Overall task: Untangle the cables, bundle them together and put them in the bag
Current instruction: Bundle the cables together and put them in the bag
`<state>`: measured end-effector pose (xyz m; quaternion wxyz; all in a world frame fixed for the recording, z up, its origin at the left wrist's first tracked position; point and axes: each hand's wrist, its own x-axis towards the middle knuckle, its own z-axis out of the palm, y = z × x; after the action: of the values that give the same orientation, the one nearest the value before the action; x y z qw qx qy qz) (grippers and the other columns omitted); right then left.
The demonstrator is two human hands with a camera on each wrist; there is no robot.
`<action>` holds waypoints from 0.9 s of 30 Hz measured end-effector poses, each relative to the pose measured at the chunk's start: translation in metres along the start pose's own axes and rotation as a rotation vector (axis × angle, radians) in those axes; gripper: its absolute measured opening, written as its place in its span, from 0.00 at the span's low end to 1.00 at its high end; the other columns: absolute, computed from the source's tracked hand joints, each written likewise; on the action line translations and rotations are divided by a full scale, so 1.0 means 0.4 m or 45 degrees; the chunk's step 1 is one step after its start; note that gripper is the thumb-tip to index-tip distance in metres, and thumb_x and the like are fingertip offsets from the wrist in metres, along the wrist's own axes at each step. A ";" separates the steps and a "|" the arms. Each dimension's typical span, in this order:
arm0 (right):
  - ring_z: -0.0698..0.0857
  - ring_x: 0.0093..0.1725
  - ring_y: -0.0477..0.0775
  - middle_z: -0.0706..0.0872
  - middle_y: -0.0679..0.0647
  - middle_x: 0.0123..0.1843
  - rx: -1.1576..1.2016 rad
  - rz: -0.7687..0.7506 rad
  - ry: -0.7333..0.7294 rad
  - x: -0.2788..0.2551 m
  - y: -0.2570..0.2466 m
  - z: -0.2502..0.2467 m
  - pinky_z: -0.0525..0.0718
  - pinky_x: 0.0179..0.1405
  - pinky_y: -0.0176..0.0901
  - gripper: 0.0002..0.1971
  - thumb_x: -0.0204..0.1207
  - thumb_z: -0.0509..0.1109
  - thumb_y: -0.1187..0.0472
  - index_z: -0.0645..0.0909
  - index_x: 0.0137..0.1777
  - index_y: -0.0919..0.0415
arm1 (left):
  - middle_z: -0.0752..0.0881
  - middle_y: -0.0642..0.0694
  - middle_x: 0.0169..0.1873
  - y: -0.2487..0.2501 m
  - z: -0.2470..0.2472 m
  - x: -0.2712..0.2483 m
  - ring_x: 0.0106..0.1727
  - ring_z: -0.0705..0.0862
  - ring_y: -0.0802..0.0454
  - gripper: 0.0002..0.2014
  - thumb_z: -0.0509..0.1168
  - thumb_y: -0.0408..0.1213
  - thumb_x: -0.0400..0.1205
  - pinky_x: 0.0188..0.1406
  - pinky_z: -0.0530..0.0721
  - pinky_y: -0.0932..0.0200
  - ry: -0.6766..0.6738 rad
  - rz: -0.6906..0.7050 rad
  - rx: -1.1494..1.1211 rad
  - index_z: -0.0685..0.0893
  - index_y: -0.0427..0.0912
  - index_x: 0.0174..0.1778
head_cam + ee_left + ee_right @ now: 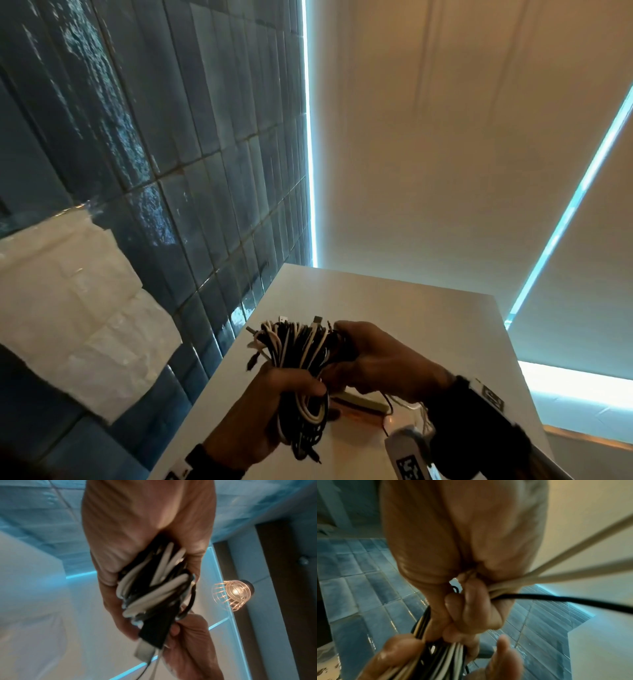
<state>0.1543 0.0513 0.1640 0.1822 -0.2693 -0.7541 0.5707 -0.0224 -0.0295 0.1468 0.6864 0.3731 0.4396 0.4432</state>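
Closest to the head camera, the left hand [270, 411] curls its fingers round the middle of a thick folded bundle of black and white cables [301, 346], held above the white tabletop [428, 308] with its plugs fanning upward. Beside it, the right hand [380, 359] grips the bundle's upper right side, and in the right wrist view its fingers [471, 601] are curled tight round loose white and black strands [573, 574] that run off to the right. Behind stand a glossy blue tiled wall [171, 137] and a pale roller blind [445, 154].
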 end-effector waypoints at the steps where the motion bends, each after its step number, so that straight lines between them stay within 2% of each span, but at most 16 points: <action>1: 0.80 0.30 0.39 0.84 0.52 0.40 -0.046 -0.028 0.004 0.001 0.000 0.001 0.75 0.26 0.28 0.12 0.76 0.74 0.65 0.78 0.56 0.67 | 0.88 0.31 0.53 -0.002 -0.003 -0.004 0.52 0.89 0.35 0.20 0.69 0.28 0.64 0.51 0.87 0.40 -0.055 -0.040 -0.071 0.91 0.43 0.52; 4: 0.80 0.32 0.38 0.83 0.51 0.39 -0.267 -0.077 0.026 0.003 -0.002 -0.002 0.77 0.29 0.31 0.13 0.73 0.77 0.60 0.77 0.51 0.63 | 0.85 0.29 0.44 -0.009 -0.015 -0.008 0.40 0.87 0.40 0.18 0.70 0.28 0.64 0.38 0.86 0.50 -0.155 -0.111 -0.111 0.90 0.33 0.50; 6: 0.79 0.34 0.45 0.82 0.54 0.38 -0.420 -0.111 0.045 0.002 -0.001 -0.012 0.79 0.31 0.43 0.15 0.69 0.79 0.53 0.75 0.44 0.56 | 0.82 0.33 0.37 -0.007 -0.015 -0.011 0.34 0.82 0.42 0.14 0.69 0.25 0.66 0.36 0.82 0.52 -0.212 -0.121 -0.075 0.85 0.26 0.48; 8: 0.77 0.35 0.49 0.82 0.56 0.38 -0.524 -0.145 0.018 0.004 0.000 -0.035 0.79 0.34 0.53 0.14 0.68 0.79 0.54 0.74 0.41 0.56 | 0.77 0.37 0.32 -0.005 -0.012 -0.011 0.32 0.78 0.44 0.16 0.68 0.21 0.66 0.34 0.77 0.54 -0.259 -0.104 0.026 0.78 0.22 0.49; 11: 0.82 0.36 0.46 0.86 0.53 0.37 -0.410 0.037 -0.118 0.006 -0.009 -0.090 0.83 0.38 0.47 0.09 0.71 0.79 0.61 0.81 0.42 0.61 | 0.76 0.38 0.27 -0.015 -0.015 -0.004 0.29 0.75 0.46 0.21 0.67 0.20 0.64 0.31 0.72 0.55 -0.226 -0.048 0.131 0.70 0.10 0.49; 12: 0.81 0.33 0.45 0.85 0.51 0.34 -0.384 0.118 -0.162 0.005 -0.009 -0.110 0.81 0.35 0.44 0.07 0.72 0.78 0.59 0.83 0.42 0.60 | 0.76 0.38 0.26 -0.017 -0.016 -0.004 0.28 0.75 0.46 0.21 0.67 0.20 0.63 0.30 0.72 0.56 -0.213 -0.027 0.129 0.70 0.10 0.47; 14: 0.74 0.26 0.42 0.80 0.45 0.28 -0.372 0.220 -0.229 -0.004 -0.008 -0.148 0.73 0.27 0.37 0.06 0.77 0.74 0.56 0.84 0.41 0.57 | 0.76 0.39 0.25 -0.016 -0.021 -0.005 0.26 0.74 0.46 0.18 0.68 0.21 0.62 0.28 0.73 0.56 -0.176 -0.005 0.093 0.75 0.17 0.46; 16: 0.72 0.25 0.42 0.78 0.42 0.26 -0.366 0.270 -0.244 -0.016 0.003 -0.188 0.73 0.30 0.37 0.10 0.82 0.67 0.55 0.84 0.39 0.56 | 0.76 0.38 0.26 -0.013 -0.028 -0.007 0.26 0.75 0.45 0.16 0.69 0.21 0.63 0.27 0.76 0.56 -0.111 -0.029 0.040 0.79 0.25 0.46; 18: 0.73 0.26 0.44 0.77 0.43 0.25 -0.382 0.320 -0.215 -0.027 0.015 -0.216 0.75 0.34 0.39 0.15 0.84 0.64 0.53 0.82 0.36 0.55 | 0.76 0.37 0.27 -0.014 -0.032 -0.008 0.26 0.76 0.44 0.13 0.70 0.22 0.64 0.27 0.79 0.55 -0.089 -0.055 0.009 0.83 0.27 0.45; 21: 0.70 0.22 0.44 0.74 0.44 0.23 -0.456 0.415 -0.056 -0.014 0.017 -0.217 0.71 0.26 0.35 0.17 0.82 0.66 0.50 0.80 0.32 0.55 | 0.76 0.39 0.27 -0.014 -0.009 -0.007 0.26 0.76 0.46 0.11 0.70 0.23 0.65 0.28 0.78 0.56 -0.151 -0.068 0.034 0.89 0.37 0.41; 23: 0.70 0.21 0.39 0.75 0.43 0.26 -0.664 0.334 0.162 0.009 0.002 -0.194 0.69 0.23 0.30 0.16 0.81 0.67 0.48 0.81 0.33 0.55 | 0.75 0.40 0.26 -0.029 0.022 0.007 0.25 0.77 0.47 0.12 0.69 0.22 0.66 0.27 0.78 0.57 -0.160 -0.125 0.039 0.91 0.43 0.37; 25: 0.76 0.26 0.38 0.81 0.44 0.31 -0.821 0.158 0.360 0.024 -0.034 -0.147 0.72 0.26 0.26 0.15 0.80 0.67 0.49 0.80 0.34 0.53 | 0.76 0.40 0.26 -0.052 0.049 0.030 0.25 0.77 0.48 0.12 0.69 0.23 0.66 0.26 0.78 0.57 -0.119 -0.181 -0.016 0.91 0.43 0.37; 27: 0.80 0.31 0.42 0.84 0.46 0.34 -0.848 0.011 0.440 0.023 -0.062 -0.071 0.77 0.31 0.33 0.14 0.83 0.65 0.53 0.76 0.34 0.51 | 0.76 0.42 0.27 -0.069 0.065 0.058 0.25 0.77 0.49 0.08 0.69 0.25 0.66 0.25 0.78 0.57 -0.050 -0.190 -0.160 0.89 0.39 0.37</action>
<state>0.1587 0.0735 0.1954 0.2070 -0.4092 -0.8553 0.2411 0.0148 -0.0200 0.1241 0.7481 0.3040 0.4240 0.4101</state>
